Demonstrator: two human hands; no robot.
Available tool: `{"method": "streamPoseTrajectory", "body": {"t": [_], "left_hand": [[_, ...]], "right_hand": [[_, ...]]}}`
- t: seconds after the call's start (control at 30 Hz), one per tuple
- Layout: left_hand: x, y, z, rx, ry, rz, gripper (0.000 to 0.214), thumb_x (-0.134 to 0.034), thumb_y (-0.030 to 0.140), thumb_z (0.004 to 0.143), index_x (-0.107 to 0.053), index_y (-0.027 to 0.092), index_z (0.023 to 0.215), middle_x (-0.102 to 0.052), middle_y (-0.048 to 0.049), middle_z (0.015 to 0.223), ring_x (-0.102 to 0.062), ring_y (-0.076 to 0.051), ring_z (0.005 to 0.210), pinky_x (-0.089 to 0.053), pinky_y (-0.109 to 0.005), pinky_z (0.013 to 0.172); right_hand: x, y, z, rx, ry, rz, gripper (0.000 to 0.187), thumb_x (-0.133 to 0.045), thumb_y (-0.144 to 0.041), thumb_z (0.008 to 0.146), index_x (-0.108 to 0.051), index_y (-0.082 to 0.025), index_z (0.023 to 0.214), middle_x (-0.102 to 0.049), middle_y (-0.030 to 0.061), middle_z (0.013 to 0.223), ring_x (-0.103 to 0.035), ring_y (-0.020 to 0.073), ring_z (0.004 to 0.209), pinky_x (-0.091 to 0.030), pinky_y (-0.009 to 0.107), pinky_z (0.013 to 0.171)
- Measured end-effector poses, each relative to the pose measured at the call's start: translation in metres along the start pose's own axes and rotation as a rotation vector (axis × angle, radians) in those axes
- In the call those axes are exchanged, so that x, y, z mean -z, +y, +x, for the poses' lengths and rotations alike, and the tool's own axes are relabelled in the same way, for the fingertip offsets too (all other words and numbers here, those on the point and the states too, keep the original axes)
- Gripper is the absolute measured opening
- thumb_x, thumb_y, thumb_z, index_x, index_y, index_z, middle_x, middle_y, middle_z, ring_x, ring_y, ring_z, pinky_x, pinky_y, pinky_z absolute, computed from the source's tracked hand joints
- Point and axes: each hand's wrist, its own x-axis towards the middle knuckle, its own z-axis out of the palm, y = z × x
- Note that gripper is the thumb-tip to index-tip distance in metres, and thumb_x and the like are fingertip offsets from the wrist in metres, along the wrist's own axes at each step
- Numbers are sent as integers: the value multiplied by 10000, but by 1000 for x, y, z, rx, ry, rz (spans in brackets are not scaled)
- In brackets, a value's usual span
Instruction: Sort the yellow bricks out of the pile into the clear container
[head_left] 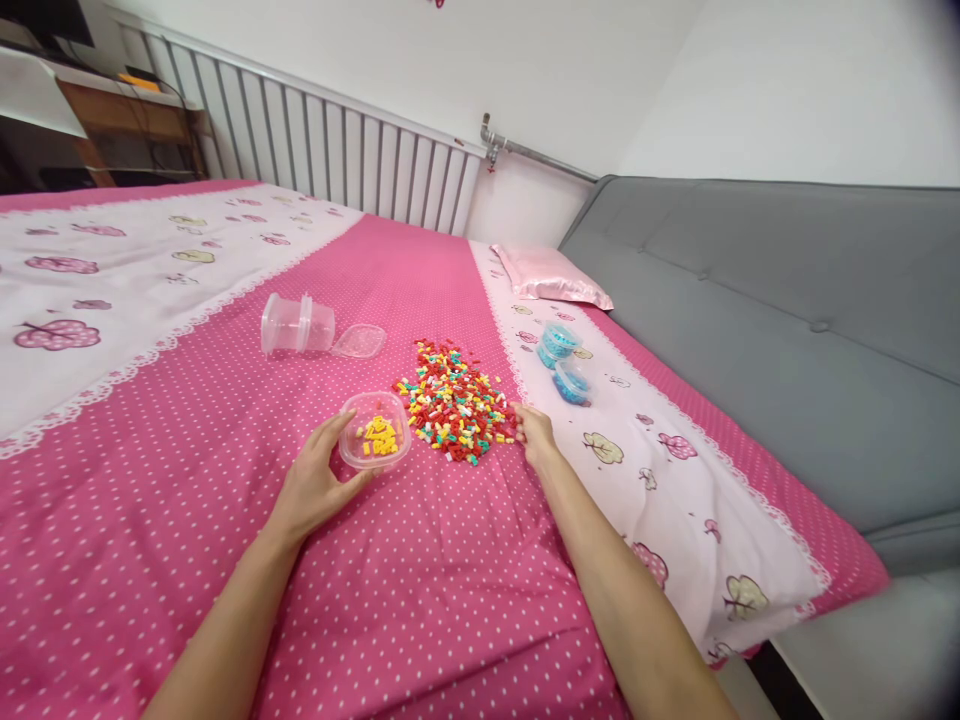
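Observation:
My left hand [313, 482] is curved round the near left side of a small clear plastic container [403, 430], fingers along its rim and thumb at its near edge. Inside lie several yellow toy bricks [380, 437] and a few reddish bits. To the right of the container spreads a loose pile of small toy bricks [454, 405] in red, yellow, white and green. At the pile's right edge, my right hand [535, 433] has its fingers bent together against the bricks. What lies between those fingertips is too small to make out.
Clear empty tubs [296, 324] lie on their side beside a clear lid [360, 341]. On the right stand containers of blue pieces [557, 345], one with darker blue ones [572, 384]. A pink pillow [551, 275] rests near the grey headboard [765, 300]; a radiator [322, 140] lines the wall.

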Motion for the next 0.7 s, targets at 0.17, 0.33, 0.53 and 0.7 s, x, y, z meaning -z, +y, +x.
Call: {"method": "streamPoseTrajectory", "body": {"t": [0.17, 0.33, 0.53, 0.7], "left_hand": [[0, 2, 0, 12, -2, 2, 723, -608, 528, 737, -407, 194, 1346, -532, -143, 1316, -514, -308, 1199, -420, -485, 999], [0, 3, 1, 19, -2, -2, 726, -612, 535, 734, -407, 189, 1338, -531, -148, 1314, -512, -307, 1199, -416, -484, 1000], [0, 2, 0, 20, -8, -5, 727, -612, 538, 737, -402, 186, 1337, -526, -145, 1321, -512, -299, 1200, -417, -469, 1003], [0, 3, 0, 39, -11, -3, 735, -603, 560, 733, -403, 195, 1339, -527, -143, 1321, -513, -308, 1199, -417, -480, 998]], "right_hand": [[-4, 12, 1, 19, -45, -340, 202, -646, -254, 666, -694, -196, 853, -626, -35, 623, -577, 128, 581, -469, 230, 568], [-3, 14, 5, 73, -57, -601, 235, -662, -236, 657, -720, -227, 885, -642, -38, 635, -603, 156, 651, -459, 257, 661], [-3, 17, 5, 113, -62, -718, 237, -631, -303, 708, -706, -217, 915, -681, -16, 717, -622, 165, 685, -448, 253, 658], [-4, 20, 8, 113, -48, -702, 164, -595, -325, 741, -689, -216, 820, -691, -5, 758, -621, 159, 703, -444, 253, 675]]}}
